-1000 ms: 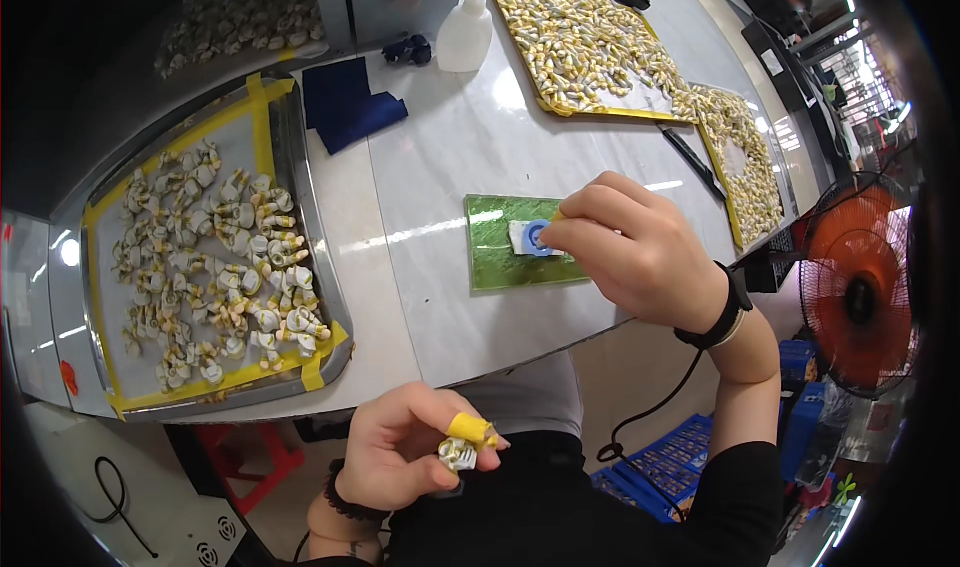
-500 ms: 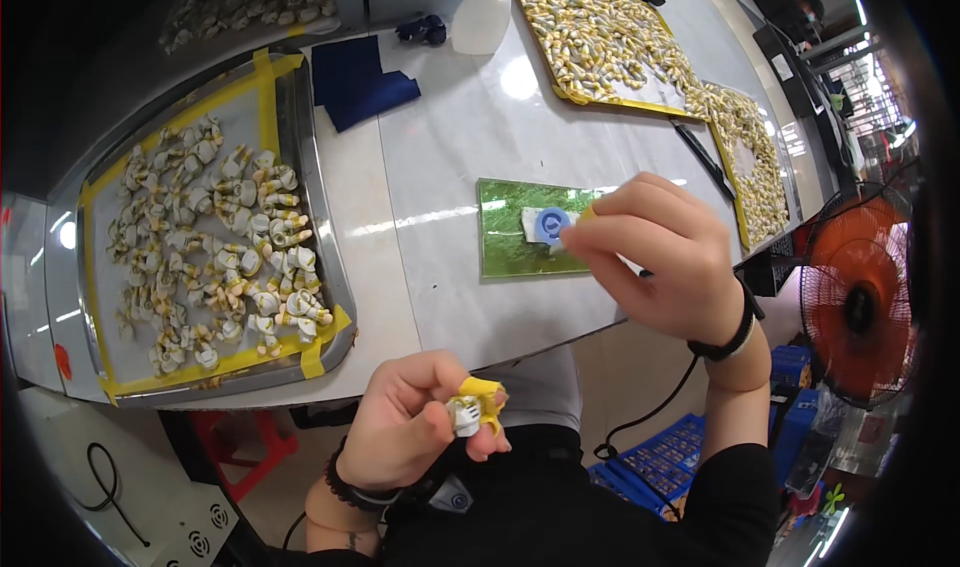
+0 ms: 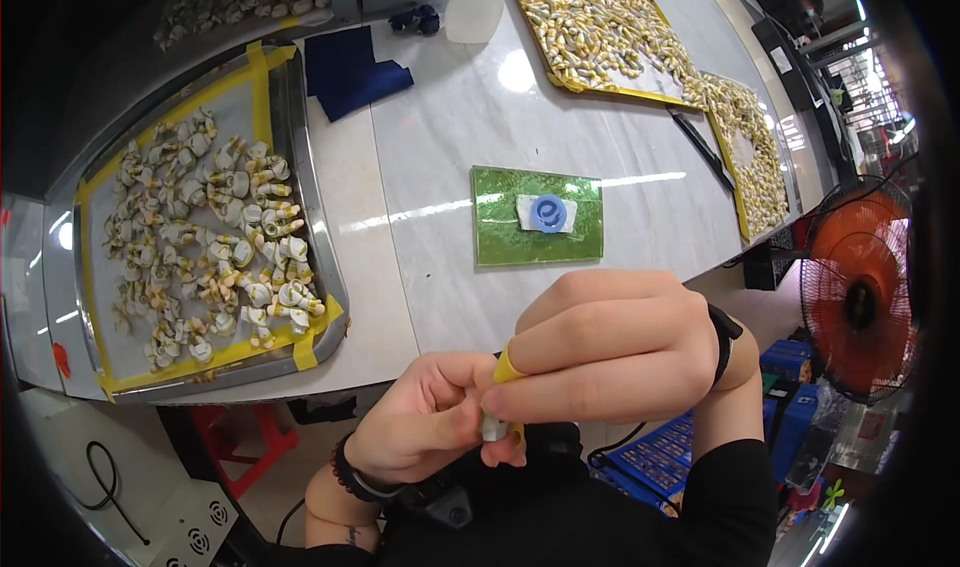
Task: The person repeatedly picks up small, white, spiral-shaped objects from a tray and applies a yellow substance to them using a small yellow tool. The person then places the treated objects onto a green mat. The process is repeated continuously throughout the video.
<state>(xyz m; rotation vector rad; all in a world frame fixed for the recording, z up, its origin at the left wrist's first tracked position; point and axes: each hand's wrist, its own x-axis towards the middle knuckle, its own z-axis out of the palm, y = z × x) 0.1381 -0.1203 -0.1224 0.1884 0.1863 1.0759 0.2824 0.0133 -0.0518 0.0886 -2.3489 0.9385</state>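
Low in front of my body, my left hand [image 3: 405, 427] pinches a small white figurine piece [image 3: 494, 429], mostly covered by fingers. My right hand [image 3: 620, 347] meets it there, its thumb and fingers drawn together at the piece; anything tiny between those fingertips is hidden. Yellow finger covers [image 3: 507, 365] show where the fingertips meet. Beyond the hands, a green translucent plate [image 3: 500, 247] lies on the table, bearing a white pad [image 3: 525, 214] with a round blue disc [image 3: 549, 214] on top.
At left stands a taped metal tray [image 3: 325, 267] of white-and-yellow figurines [image 3: 230, 237]. Two trays of small yellowish pieces [image 3: 600, 37] [image 3: 750, 157] sit far right, beside black tweezers [image 3: 703, 149]. A white bottle [image 3: 474, 9] and blue cloth [image 3: 350, 75] lie behind; an orange fan [image 3: 858, 297] is right.
My right hand has left the blue disc on the green plate and come down toward me to the piece in my left hand. The view has shifted slightly.
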